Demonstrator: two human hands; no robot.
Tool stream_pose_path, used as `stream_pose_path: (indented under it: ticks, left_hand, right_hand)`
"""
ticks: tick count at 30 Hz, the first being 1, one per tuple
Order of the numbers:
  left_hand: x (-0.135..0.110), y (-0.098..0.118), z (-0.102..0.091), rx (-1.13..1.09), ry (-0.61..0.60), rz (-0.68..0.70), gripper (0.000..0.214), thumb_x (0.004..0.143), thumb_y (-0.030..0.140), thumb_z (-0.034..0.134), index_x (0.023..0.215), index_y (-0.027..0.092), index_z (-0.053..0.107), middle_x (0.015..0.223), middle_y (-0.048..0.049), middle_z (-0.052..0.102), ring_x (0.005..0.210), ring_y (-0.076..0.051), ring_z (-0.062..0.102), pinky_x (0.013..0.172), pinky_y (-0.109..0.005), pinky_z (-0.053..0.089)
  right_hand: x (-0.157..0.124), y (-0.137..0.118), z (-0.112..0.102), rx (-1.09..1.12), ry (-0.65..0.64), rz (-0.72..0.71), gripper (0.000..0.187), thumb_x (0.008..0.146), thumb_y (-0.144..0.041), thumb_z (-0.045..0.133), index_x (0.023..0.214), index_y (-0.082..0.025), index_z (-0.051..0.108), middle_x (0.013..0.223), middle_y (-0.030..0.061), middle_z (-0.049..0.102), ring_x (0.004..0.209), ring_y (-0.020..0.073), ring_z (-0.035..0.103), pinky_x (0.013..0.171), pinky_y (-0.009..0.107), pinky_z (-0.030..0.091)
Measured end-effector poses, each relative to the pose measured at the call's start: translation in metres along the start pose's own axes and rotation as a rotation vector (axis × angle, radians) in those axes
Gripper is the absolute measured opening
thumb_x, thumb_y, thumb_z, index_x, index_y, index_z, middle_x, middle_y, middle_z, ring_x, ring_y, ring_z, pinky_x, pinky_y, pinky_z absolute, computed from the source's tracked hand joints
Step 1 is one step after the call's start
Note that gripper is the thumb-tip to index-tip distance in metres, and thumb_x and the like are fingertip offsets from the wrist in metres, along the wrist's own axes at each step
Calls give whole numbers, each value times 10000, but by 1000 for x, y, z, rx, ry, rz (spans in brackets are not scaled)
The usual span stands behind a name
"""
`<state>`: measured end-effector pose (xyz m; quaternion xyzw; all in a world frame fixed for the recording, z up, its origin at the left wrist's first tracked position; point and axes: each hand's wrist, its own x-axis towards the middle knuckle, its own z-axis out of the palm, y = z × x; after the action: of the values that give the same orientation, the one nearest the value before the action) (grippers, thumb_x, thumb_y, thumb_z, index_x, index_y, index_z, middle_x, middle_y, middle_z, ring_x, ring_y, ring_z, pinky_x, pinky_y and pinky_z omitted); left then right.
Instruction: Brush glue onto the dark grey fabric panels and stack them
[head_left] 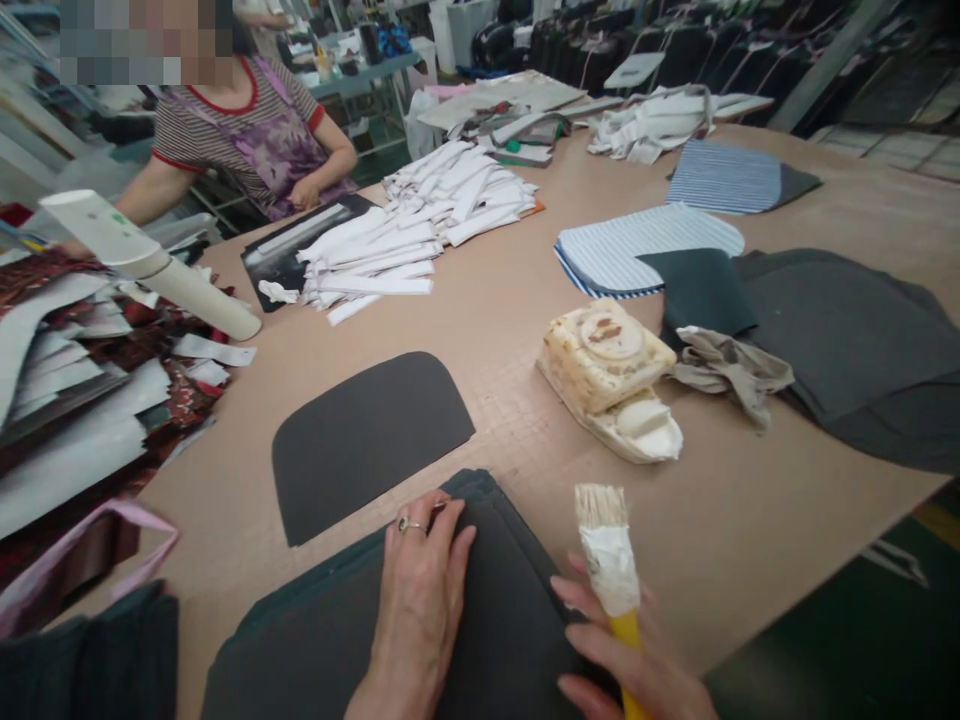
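head view, lower centre: the left hand (pixel 420 590) is lying palm down on a stack of dark fabric pieces (pixel 480 610), its fingers spread flat and released, gripping nothing; a ring is showing on one finger.
head view, lower right: the right hand (pixel 630 665) is curling its fingers around the yellow handle of a glue brush (pixel 609 560), grasping it firmly with the bristles pointing up the frame.
brush state: pale bristles and a white-coated ferrule are hovering just beside the right edge of the dark stack; whether they are touching it cannot be told.
stack place: the dark fabric pieces are sitting at the bottom centre of the frame, at the near edge of the tan table (pixel 517 300).
centre left: a single dark rounded panel (pixel 367 440) is lying flat on the table, just above the stack and apart from it.
centre right: a crusted glue container (pixel 611 375) is resting on the table, with a crumpled rag (pixel 731 375) touching its right side.
right side: grey felt sheets (pixel 847 340) are spreading out, with striped fabric pieces (pixel 645 245) lying above them.
upper centre: a pile of white strips (pixel 409 230) is lying in a heap.
upper left: another person (pixel 247 135) in a striped top is sitting at the far side of the table.
left edge: patterned and white cut pieces (pixel 75 390) are piling up.
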<state>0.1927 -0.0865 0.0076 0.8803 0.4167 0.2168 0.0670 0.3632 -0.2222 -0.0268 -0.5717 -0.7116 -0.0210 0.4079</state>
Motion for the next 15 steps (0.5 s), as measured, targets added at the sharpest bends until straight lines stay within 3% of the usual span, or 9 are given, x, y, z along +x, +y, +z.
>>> stream_pose_path:
  ticks: [8,15]
  left_hand:
    - [1,3,0,-191,-79,-208,68,832,200,550,891,228,570,914,-28,594,872,-167,605,748,-298,527]
    - [5,3,5,-241,-56,-254,72,849,216,524,796,223,573,795,-4,617,770,-147,611,699,-265,503]
  right_hand:
    - [-23,11,15,29,-46,24,158,899,-306,478,913,-230,615,1001,32,709,1128,205,577,1036,390,385]
    - [-25,17,15,76,-97,20,157,866,-282,532,996,-251,612,1016,15,711,1127,207,578,1100,420,285]
